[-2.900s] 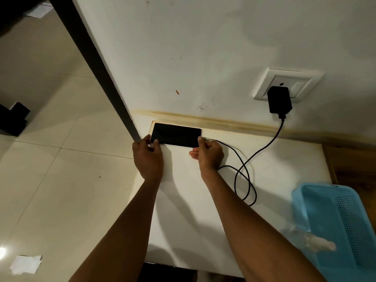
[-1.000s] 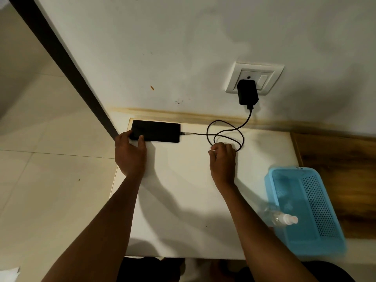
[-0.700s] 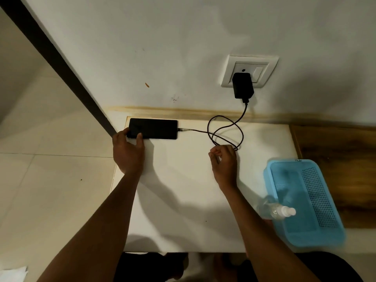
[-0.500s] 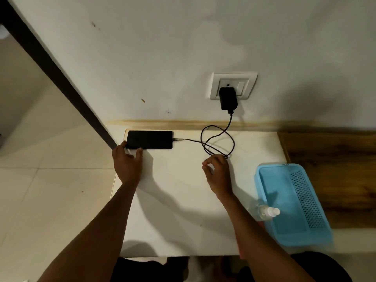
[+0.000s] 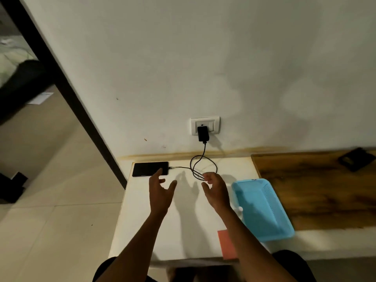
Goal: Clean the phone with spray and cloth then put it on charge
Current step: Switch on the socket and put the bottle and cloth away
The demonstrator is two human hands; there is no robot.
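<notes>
dim, warm light | soft shadows on wall | edges bowed | basket perhaps motion-blurred

A stained white wall (image 5: 183, 58) meets a pale tiled floor (image 5: 50, 220) beside a dark doorframe (image 5: 67, 94).

phone (image 5: 150, 169): black | charger (image 5: 203, 133) and cable (image 5: 203, 166): black | socket plate (image 5: 205, 125): white | tabletop (image 5: 183, 224): white | basket (image 5: 262, 208): light blue, perforated wall | cloth (image 5: 226, 244): salmon pink | wooden board (image 5: 317, 190): brown, dark-streaked grain

A home is suggested by the tiled floor (image 5: 50, 231), a painted wall (image 5: 183, 58) with a socket (image 5: 215, 122), and bedding (image 5: 12, 58) seen through a doorway.
</notes>
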